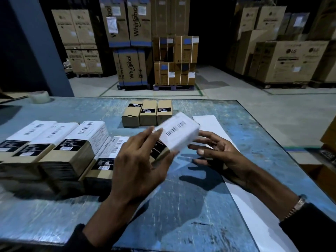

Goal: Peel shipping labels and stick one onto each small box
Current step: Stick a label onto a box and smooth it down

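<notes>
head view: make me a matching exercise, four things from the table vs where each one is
Things:
1. held box
2. tape roll
3. three unlabelled boxes
4. labelled boxes

Places:
A. far left corner of the table
B. stacked at the table's left side
C. in the left hand, above the table
D. row at the table's far edge, centre

Pairs: 1-C, 2-A, 3-D, 4-B
</notes>
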Demonstrator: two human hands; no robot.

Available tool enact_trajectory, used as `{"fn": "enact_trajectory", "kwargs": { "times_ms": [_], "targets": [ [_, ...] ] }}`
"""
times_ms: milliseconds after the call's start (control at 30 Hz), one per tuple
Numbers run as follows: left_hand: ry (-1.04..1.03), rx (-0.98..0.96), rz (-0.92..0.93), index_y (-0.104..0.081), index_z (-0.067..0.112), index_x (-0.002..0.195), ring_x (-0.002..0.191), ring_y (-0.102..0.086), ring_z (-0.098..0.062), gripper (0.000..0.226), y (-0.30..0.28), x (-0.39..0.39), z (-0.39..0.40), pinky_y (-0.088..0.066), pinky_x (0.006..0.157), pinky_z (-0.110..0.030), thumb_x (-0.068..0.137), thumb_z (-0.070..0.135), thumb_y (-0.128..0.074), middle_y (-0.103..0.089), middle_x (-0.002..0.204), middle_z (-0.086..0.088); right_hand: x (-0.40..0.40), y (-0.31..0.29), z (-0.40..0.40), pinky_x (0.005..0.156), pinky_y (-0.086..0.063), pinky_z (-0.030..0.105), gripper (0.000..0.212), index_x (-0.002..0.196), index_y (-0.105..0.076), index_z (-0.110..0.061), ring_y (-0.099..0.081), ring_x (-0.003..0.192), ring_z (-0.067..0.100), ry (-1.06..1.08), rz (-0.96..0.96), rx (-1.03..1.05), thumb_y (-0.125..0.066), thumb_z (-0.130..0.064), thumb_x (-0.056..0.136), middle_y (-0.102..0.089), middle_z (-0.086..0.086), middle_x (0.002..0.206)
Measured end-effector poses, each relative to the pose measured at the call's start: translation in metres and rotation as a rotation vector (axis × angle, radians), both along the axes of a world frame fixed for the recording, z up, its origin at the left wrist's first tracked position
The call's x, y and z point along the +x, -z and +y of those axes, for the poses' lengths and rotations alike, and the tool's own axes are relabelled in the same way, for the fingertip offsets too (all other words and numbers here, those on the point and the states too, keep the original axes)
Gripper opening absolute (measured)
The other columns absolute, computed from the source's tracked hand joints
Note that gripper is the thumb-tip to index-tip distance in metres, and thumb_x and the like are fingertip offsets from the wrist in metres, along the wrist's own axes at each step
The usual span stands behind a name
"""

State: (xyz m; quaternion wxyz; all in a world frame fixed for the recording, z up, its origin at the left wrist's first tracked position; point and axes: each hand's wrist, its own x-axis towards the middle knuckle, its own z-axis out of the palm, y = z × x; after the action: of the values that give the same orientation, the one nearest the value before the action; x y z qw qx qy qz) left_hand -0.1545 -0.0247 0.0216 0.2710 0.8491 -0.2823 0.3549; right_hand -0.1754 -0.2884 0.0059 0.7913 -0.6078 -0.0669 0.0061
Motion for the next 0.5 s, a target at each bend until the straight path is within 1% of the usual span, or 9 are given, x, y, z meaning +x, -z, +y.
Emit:
{"fn": "enact_trajectory", "kwargs": {
  "times_ms": [67,133,233,300,367,433,500],
  "targets": [
    [-0.135,-0.030,-0.022,-0.066,0.013,0.139,0.121,-0.065,-0.031,0.065,-0.008,-0.007,0.010,-0.058,0.093,-0.046,0.095,0.061,-0.065,-0.065,0.141,-0.013,0.000,0.004,0.002,0.106,-0.056,0.054,0.056,0.137,-0.067,-0.014,-0.067,0.131,0.027,0.030,-0.005,-0.090,-0.079,-0.006,0.084,-0.071,0.009,0.139],
    [-0.264,-0.024,-0.042,-0.067,0.016,0.136,0.119,-0.065,-0.033,0.061,-0.014,-0.012,0.024,-0.057,0.091,-0.047,0.097,0.063,-0.062,-0.066,0.141,-0.011,-0.001,0.006,0.004,0.106,-0.056,0.055,0.046,0.129,-0.073,-0.015,-0.070,0.126,0.026,0.080,-0.017,-0.182,-0.082,-0.012,0.085,-0.075,0.010,0.129],
    [-0.384,-0.013,-0.062,-0.070,0.023,0.130,0.117,-0.064,-0.034,0.052,-0.018,-0.015,0.043,-0.053,0.091,-0.049,0.096,0.062,-0.061,-0.065,0.139,-0.008,-0.003,0.008,0.009,0.096,-0.062,0.052,0.029,0.117,-0.079,-0.022,-0.075,0.108,0.025,0.158,-0.097,-0.451,-0.084,-0.021,0.088,-0.079,0.003,0.113],
    [-0.444,0.010,-0.041,-0.069,0.024,0.129,0.117,-0.062,-0.036,0.050,-0.019,-0.012,0.050,-0.051,0.092,-0.049,0.096,0.061,-0.062,-0.063,0.138,-0.008,-0.003,0.011,0.012,0.093,-0.062,0.042,0.024,0.110,-0.081,-0.027,-0.076,0.102,0.015,0.192,-0.145,-0.637,-0.087,-0.028,0.087,-0.079,-0.005,0.104],
    [-0.503,0.038,-0.010,-0.068,0.025,0.128,0.115,-0.062,-0.036,0.047,-0.018,-0.007,0.052,-0.049,0.091,-0.049,0.095,0.059,-0.063,-0.063,0.136,-0.008,-0.002,0.014,0.015,0.090,-0.059,0.030,0.020,0.104,-0.081,-0.031,-0.075,0.100,0.007,0.205,-0.198,-0.760,-0.089,-0.031,0.086,-0.077,-0.013,0.100],
    [-0.536,0.055,0.012,-0.070,0.026,0.121,0.109,-0.064,-0.036,0.043,-0.016,-0.002,0.053,-0.046,0.089,-0.048,0.093,0.058,-0.065,-0.067,0.130,-0.005,-0.001,0.016,0.017,0.084,-0.056,0.021,0.017,0.101,-0.081,-0.030,-0.074,0.097,0.005,0.203,-0.235,-0.802,-0.089,-0.029,0.085,-0.076,-0.016,0.097],
    [-0.557,0.058,0.024,-0.072,0.027,0.114,0.103,-0.065,-0.034,0.038,-0.010,0.002,0.051,-0.043,0.086,-0.046,0.091,0.056,-0.069,-0.070,0.123,-0.002,0.000,0.017,0.016,0.081,-0.055,0.017,0.015,0.098,-0.082,-0.028,-0.074,0.092,0.006,0.199,-0.238,-0.808,-0.090,-0.028,0.085,-0.075,-0.014,0.094]
  ]
}}
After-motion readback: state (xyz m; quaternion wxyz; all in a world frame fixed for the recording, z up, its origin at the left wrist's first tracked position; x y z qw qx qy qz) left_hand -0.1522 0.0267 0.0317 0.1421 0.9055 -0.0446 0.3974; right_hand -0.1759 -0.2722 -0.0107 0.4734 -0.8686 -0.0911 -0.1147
